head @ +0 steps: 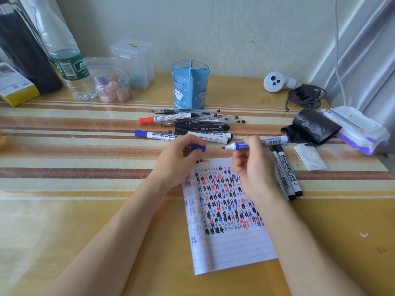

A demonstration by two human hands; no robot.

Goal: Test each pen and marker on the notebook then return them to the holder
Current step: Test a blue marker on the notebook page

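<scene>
1 marker (239,145) in R hand (254,167), tip twd cap (198,147) in L hand (177,159)

Bright, soft daylight; shadows faint. Pale glare on table (53,201) at my left. Wide-angle bowing at edges; corners slightly blurred.

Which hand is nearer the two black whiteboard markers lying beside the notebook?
Right. The right hand, holding the uncapped blue marker, is just left of the black whiteboard markers; the left hand, holding the blue cap, is farther left.
</scene>
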